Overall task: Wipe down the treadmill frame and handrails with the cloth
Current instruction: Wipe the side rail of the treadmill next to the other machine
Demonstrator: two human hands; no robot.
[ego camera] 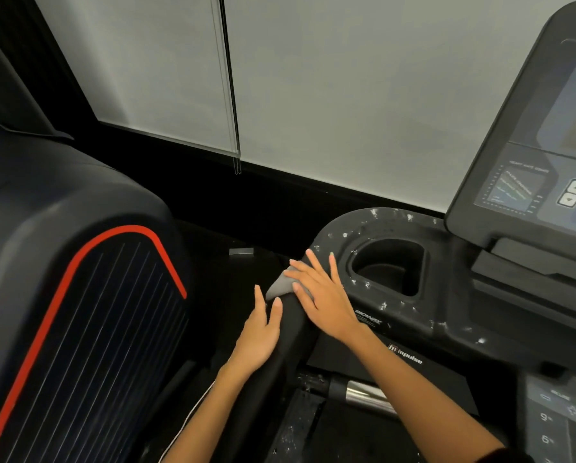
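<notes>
Pressing flat with straight fingers, the right hand [323, 295] holds the grey cloth [280, 286] on top of the black handrail [290, 324]. The left hand [258, 335] rests open against the rail's side, holding nothing. The cloth looks soft, thin and light, so a flat palm should push it well. White specks dot the cup holder tray [373, 225] just beside it.
</notes>
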